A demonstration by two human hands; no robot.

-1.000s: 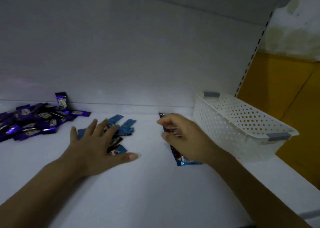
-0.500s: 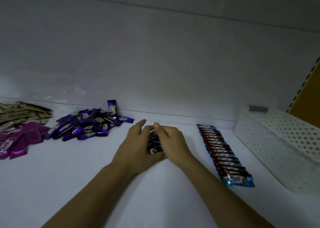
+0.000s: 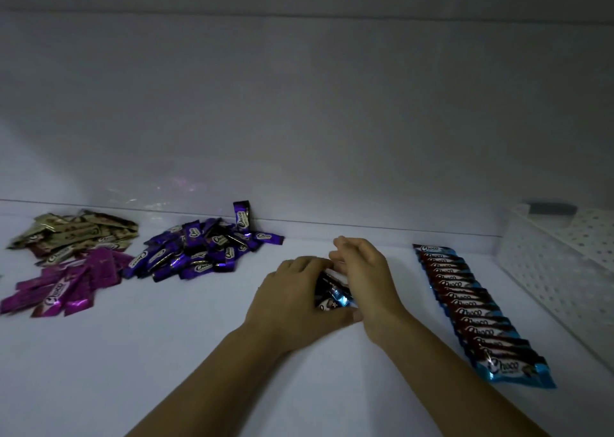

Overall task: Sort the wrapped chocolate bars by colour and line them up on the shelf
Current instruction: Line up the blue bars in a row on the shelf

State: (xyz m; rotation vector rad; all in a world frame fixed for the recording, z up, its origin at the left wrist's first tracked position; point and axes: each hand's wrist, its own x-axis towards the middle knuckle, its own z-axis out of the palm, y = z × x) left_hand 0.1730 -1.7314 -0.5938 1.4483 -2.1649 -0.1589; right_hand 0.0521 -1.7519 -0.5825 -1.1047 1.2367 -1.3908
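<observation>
L hand (image 3: pixel 292 300) & R hand (image 3: pixel 368 280) both grasp blue bars (image 3: pixel 334 295) btwn them on shelf (image 3: pixel 199 370).

Purple bars (image 3: pixel 202 253), magenta bars (image 3: pixel 63 287), gold bars (image 3: pixel 76 234), white perforated basket (image 3: pixel 561 263).

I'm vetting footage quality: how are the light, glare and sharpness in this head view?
Head view: dim, bluish light; faint purple glare on the back wall above the purple bars; gold bars at far left smeared; blue row logos readable.
</observation>
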